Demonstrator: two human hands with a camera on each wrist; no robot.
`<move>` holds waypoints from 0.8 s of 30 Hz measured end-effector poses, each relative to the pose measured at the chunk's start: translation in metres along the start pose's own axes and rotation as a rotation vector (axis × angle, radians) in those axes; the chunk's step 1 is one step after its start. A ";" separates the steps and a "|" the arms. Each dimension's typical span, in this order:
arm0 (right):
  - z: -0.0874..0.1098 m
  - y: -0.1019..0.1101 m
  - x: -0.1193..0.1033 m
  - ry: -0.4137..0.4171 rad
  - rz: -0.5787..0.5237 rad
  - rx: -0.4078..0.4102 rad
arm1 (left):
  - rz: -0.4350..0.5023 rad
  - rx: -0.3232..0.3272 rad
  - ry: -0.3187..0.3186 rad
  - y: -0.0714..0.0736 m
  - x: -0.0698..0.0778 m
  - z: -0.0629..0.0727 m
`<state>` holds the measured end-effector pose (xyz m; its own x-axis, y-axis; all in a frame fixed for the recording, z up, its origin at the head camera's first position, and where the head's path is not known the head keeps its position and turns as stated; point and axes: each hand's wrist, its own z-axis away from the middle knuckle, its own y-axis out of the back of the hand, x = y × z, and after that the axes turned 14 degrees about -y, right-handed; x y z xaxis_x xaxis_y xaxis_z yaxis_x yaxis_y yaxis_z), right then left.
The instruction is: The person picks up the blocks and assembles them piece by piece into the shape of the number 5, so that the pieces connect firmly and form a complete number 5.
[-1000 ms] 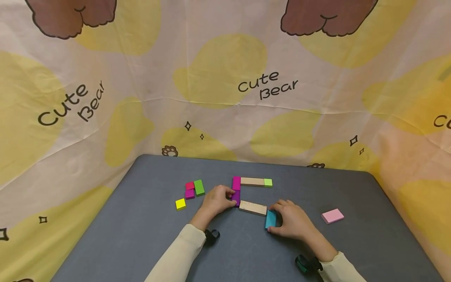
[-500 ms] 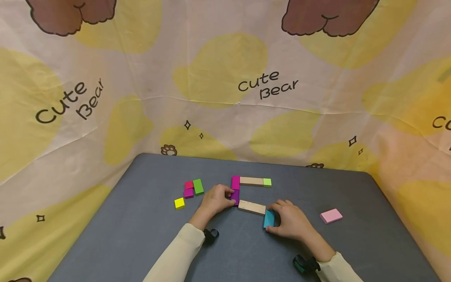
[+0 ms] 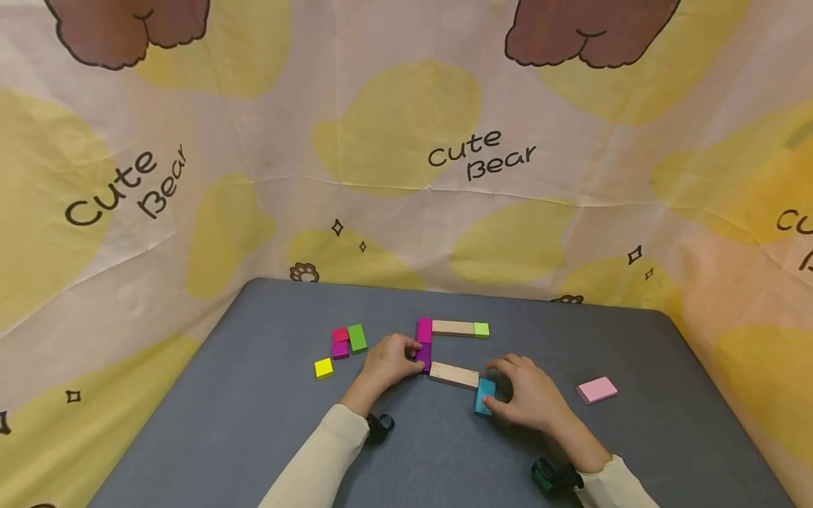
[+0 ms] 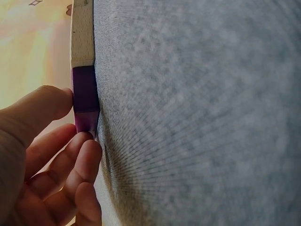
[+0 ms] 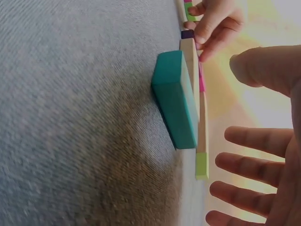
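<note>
Blue-green block (image 5: 176, 110), smooth, oblong — right grip (image 3: 528, 395) spread beside it, left grip (image 3: 389, 360) pinching purple block (image 4: 86, 92)

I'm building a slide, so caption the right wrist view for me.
Right hand open beside a teal block; beyond, the left hand holds a purple block.

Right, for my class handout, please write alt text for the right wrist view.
A person's right hand, fingers spread, is beside a blue-green block on a grey tabletop, not touching it. Beyond the block are plain wooden blocks, a lime block, and the left hand at a dark purple block.
</note>
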<state>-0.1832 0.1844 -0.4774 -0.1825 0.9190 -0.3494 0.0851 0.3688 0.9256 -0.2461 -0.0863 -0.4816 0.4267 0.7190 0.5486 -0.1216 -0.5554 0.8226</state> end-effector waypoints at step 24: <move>0.016 0.033 0.058 -0.239 -0.059 0.121 | -0.004 0.008 -0.006 -0.001 0.000 0.001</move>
<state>-0.1748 0.2519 -0.4694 0.0445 0.8969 -0.4400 0.2005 0.4235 0.8834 -0.2450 -0.0867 -0.4823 0.4322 0.7186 0.5448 -0.1127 -0.5563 0.8233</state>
